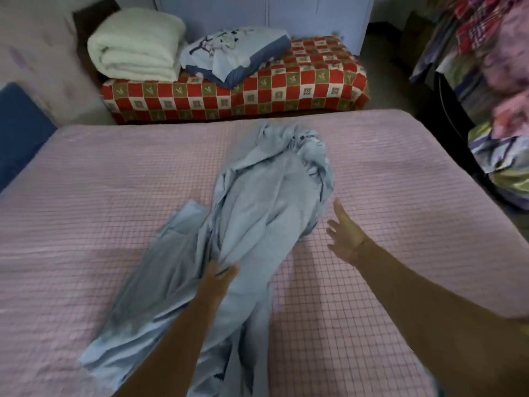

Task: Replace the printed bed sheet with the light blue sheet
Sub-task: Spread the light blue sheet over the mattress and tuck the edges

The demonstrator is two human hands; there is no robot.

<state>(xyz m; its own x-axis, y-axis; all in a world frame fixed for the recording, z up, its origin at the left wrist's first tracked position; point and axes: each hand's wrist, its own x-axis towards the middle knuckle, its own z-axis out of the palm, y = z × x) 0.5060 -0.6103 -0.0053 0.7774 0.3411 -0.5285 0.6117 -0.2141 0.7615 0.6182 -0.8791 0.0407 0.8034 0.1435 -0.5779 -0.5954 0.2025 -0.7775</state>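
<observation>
A light blue sheet [266, 213] lies bunched in a long heap down the middle of the bed, whose pink checked mattress cover [114, 196] is bare on both sides. My left hand [219, 275] grips a fold of the sheet near its middle, fingers buried in the cloth. My right hand [345, 233] hovers just right of the heap with fingers spread, holding nothing. A folded printed sheet [234, 53], pale blue with a dark border, lies on the bench beyond the bed.
A bench with a red checked cover [286, 87] stands behind the bed, carrying a folded white blanket [137, 47]. A blue cushion [20, 133] leans at the left. Stacks of patterned fabrics [498, 96] crowd the right side.
</observation>
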